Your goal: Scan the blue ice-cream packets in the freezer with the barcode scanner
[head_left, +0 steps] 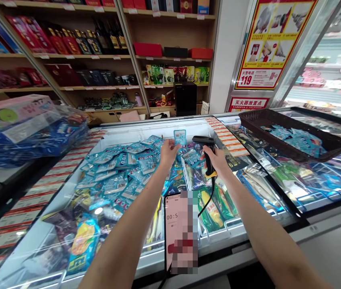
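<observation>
My left hand (169,151) pinches a small blue packet (179,137) by its lower edge, with a white label patch facing me. Closed round the handle of a black barcode scanner (204,140) is my right hand (215,159), to the right of the packet. The scanner's head points left toward the packet, and a black cable hangs from its yellow-tipped handle. Below and left of my hands, a heap of similar blue packets (119,170) lies on the glass top of a chest freezer. One more blue packet (192,157) rests just under the scanner.
A brown basket (297,148) holding several blue packets stands at the right. A phone (173,233) showing a timer is in front of me. Plastic-wrapped boxes (29,124) sit at the left. Behind the freezer rise stocked shelves (170,58).
</observation>
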A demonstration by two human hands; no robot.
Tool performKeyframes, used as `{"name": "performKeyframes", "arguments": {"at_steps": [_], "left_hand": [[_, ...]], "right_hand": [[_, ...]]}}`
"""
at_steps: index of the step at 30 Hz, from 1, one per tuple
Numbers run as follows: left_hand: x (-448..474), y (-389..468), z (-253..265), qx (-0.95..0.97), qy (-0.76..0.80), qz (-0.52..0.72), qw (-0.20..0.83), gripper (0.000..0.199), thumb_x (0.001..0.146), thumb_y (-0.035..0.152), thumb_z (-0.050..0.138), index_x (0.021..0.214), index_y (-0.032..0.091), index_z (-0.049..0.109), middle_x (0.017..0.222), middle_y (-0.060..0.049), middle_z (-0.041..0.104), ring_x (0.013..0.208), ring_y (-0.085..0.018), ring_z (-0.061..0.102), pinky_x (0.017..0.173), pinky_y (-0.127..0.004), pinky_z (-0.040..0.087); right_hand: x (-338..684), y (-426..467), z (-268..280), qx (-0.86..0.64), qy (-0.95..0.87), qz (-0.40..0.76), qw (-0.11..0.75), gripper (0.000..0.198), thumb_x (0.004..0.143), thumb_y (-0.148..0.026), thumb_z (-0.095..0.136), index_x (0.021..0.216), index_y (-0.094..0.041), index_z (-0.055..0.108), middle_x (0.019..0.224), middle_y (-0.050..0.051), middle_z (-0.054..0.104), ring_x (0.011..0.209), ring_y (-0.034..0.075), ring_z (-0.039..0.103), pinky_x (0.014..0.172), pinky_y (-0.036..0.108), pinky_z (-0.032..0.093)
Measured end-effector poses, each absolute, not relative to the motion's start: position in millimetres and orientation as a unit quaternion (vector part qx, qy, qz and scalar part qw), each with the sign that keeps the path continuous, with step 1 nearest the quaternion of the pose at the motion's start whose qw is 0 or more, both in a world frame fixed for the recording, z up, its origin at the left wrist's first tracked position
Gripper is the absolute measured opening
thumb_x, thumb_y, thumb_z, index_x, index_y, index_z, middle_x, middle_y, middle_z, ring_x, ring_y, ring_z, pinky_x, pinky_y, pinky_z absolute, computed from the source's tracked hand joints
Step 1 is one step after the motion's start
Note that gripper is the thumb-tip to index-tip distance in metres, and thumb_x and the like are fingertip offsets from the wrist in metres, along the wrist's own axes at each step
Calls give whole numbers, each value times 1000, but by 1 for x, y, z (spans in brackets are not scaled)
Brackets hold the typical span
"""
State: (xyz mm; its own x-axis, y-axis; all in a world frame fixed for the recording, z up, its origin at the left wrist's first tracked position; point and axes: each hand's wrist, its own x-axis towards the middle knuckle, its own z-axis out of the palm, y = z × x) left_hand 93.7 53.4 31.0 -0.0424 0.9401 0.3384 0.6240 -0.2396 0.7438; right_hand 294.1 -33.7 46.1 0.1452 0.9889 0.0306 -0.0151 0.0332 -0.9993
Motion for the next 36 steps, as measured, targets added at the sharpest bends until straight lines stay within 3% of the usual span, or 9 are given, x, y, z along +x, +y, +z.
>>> {"name": "performKeyframes", "arguments": {"at_steps": [3,6,24,36], "left_hand": [[69,33,27,617,522,529,257,25,77,36,65,86,21,46,61,7,39,55,-9,41,55,-22,36],[54,15,19,583,499,564,305,29,75,38,68,84,21,46,58,9,25,50,-8,32,50,-22,33],[60,-2,16,598,538,531,268,21,77,32,66,86,21,51,53,8,34,50,-10,38,55,-23,38],[59,-4,14,623,551,496,250,22,79,37,61,88,22,47,57,8,35,52,-10,35,54,-23,32]], "right_hand": [[290,-37,49,-503,-492,465,537,45,78,-61,61,88,-18,61,74,7,71,39,14,58,33,24,41],[284,-44,53,-480,-523,477,518,45,78,-61,61,88,-17,60,74,6,70,39,14,58,33,23,41],[267,-67,65,-455,-629,465,426,43,85,-60,55,87,-17,58,82,7,72,42,11,60,37,23,46],[265,-63,59,-438,-608,483,454,42,82,-60,59,89,-18,58,76,5,71,41,12,60,38,23,46]]}}
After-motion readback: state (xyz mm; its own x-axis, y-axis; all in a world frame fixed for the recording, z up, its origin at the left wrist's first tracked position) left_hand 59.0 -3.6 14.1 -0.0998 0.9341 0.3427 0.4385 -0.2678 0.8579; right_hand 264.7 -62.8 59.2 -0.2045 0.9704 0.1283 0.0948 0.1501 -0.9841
